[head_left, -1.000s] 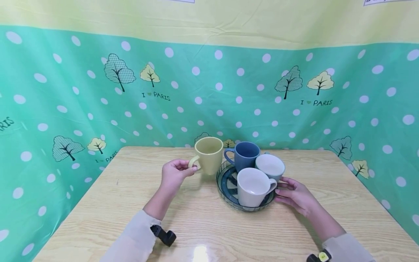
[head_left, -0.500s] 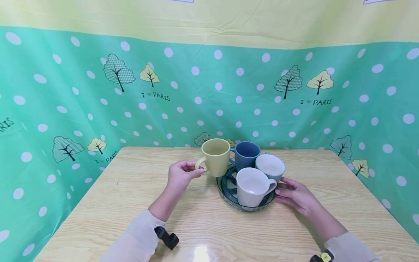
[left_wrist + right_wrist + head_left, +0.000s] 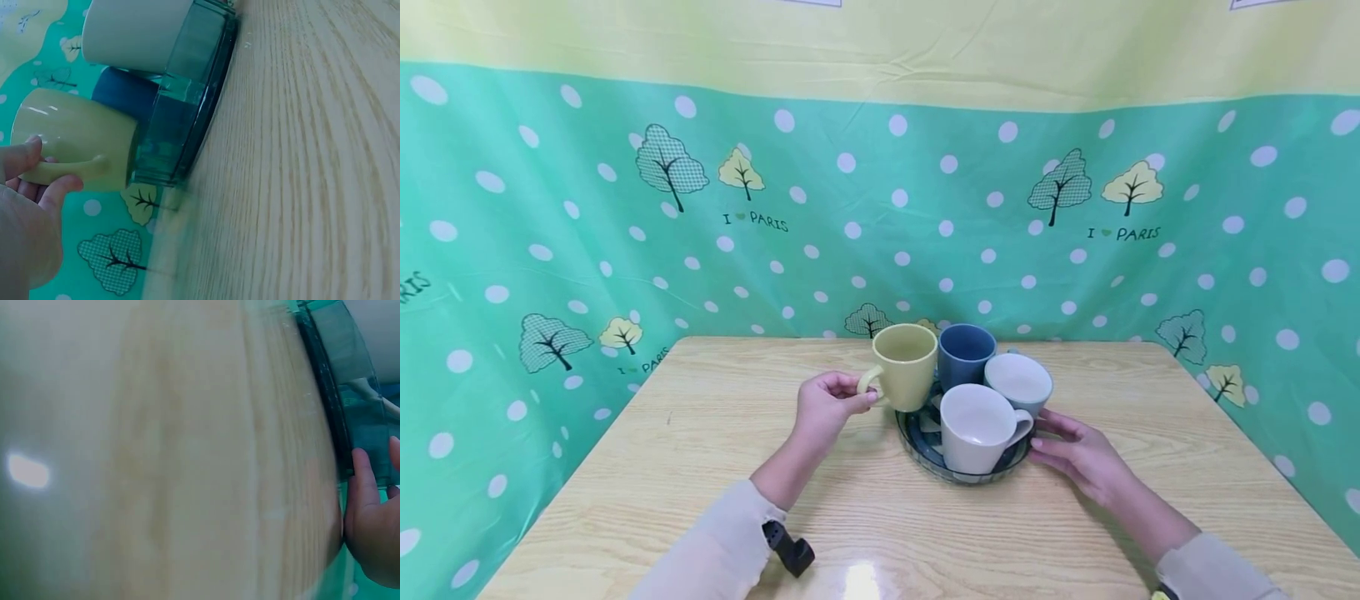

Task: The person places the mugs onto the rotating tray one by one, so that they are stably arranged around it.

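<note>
My left hand [image 3: 827,412] pinches the handle of a pale yellow mug [image 3: 906,371]. In the left wrist view the mug [image 3: 75,134] is held upright off the table, its base just at the wall of a round see-through dish [image 3: 181,119]. Inside the dish [image 3: 917,454] stand a blue mug [image 3: 966,354], a light cup with a bluish outside [image 3: 1019,379] and a white mug [image 3: 976,429]. My right hand [image 3: 1086,458] touches the dish's right side with fairly straight fingers. In the right wrist view, fingers [image 3: 365,481] lie against its wall.
A wooden table [image 3: 700,467] carries everything. Behind it and at both sides hangs a green and yellow cloth [image 3: 850,200] with dots and trees. Black camera mounts [image 3: 788,547] sit at the wrists.
My left hand has carried the yellow mug to the right and slightly nearer, from beside the dish to over its left edge. The right hand has stayed at the dish.
</note>
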`<act>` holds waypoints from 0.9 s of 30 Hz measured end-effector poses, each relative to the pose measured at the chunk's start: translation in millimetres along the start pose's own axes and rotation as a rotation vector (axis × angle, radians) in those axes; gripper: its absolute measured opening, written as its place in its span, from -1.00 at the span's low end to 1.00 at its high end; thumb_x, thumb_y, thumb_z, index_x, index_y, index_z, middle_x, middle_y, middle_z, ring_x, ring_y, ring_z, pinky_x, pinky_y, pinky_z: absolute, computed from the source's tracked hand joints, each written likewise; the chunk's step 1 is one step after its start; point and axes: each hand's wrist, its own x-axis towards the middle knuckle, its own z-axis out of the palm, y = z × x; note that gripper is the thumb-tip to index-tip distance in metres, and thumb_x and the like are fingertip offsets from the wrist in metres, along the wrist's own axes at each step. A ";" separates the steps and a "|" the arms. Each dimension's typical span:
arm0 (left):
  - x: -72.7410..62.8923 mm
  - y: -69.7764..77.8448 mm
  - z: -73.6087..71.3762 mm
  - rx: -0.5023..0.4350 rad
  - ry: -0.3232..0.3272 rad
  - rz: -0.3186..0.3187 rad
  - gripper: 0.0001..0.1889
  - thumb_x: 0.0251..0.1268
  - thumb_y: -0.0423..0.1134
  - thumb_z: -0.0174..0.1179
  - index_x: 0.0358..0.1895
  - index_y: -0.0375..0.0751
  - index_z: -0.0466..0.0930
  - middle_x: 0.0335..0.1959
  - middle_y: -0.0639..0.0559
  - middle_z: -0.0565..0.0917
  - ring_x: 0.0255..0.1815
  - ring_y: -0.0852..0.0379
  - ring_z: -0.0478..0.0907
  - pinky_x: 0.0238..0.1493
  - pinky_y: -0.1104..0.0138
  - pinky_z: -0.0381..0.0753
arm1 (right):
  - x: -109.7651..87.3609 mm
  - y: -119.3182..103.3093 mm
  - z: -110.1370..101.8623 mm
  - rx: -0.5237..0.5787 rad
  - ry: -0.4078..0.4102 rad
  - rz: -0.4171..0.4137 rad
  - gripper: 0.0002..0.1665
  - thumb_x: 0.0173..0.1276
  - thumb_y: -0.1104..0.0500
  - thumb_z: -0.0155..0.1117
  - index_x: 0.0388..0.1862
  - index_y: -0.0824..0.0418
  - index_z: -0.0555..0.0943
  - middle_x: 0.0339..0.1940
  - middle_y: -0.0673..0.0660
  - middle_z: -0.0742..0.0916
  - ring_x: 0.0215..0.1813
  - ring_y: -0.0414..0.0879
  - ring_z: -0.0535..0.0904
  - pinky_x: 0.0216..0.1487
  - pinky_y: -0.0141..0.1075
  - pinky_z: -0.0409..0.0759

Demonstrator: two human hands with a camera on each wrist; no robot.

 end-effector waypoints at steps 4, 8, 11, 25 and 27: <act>-2.3 -1.7 4.6 0.004 0.004 -0.008 -0.75 -0.11 -0.63 0.41 -0.29 -0.53 0.62 -0.41 -0.22 0.72 -0.42 0.11 0.68 -0.32 0.33 0.76 | -1.1 1.5 1.0 0.008 0.019 -0.005 -0.06 0.31 0.51 0.19 0.50 0.47 -0.12 0.48 0.50 0.06 0.02 -0.13 0.63 0.21 -0.13 0.57; -4.0 -2.8 9.5 0.019 0.012 -0.027 -0.76 -0.12 -0.62 0.43 -0.31 -0.48 0.64 -0.44 -0.15 0.72 -0.42 0.13 0.68 -0.31 0.34 0.75 | -2.0 1.8 1.5 0.011 0.028 0.002 -0.05 0.31 0.49 0.21 0.51 0.45 -0.11 0.48 0.49 0.06 0.03 -0.15 0.63 0.22 -0.14 0.56; -4.9 -3.2 13.2 0.014 0.012 -0.039 -0.75 -0.13 -0.61 0.44 -0.30 -0.47 0.65 -0.43 -0.12 0.73 -0.40 0.13 0.68 -0.28 0.33 0.75 | -2.8 1.8 2.1 0.014 0.030 0.004 -0.05 0.31 0.49 0.20 0.51 0.45 -0.12 0.49 0.50 0.04 0.03 -0.15 0.63 0.22 -0.13 0.56; -11.0 -9.8 22.5 0.141 -0.014 -0.008 -0.74 -0.19 -0.49 0.54 -0.35 -0.41 0.69 -0.45 -0.09 0.73 -0.41 0.15 0.65 -0.42 0.45 0.68 | -6.2 1.6 6.6 0.005 0.071 -0.005 -0.05 0.27 0.50 0.24 0.51 0.47 -0.06 0.26 0.28 0.41 0.04 -0.12 0.63 0.20 -0.11 0.57; -12.2 -10.9 23.2 0.153 -0.017 -0.003 -0.74 -0.20 -0.49 0.54 -0.37 -0.41 0.68 -0.45 -0.08 0.73 -0.42 0.16 0.64 -0.43 0.45 0.66 | -7.0 1.3 7.2 0.006 0.070 -0.006 -0.04 0.27 0.50 0.24 0.51 0.47 -0.06 0.22 0.23 0.43 0.04 -0.11 0.63 0.20 -0.10 0.57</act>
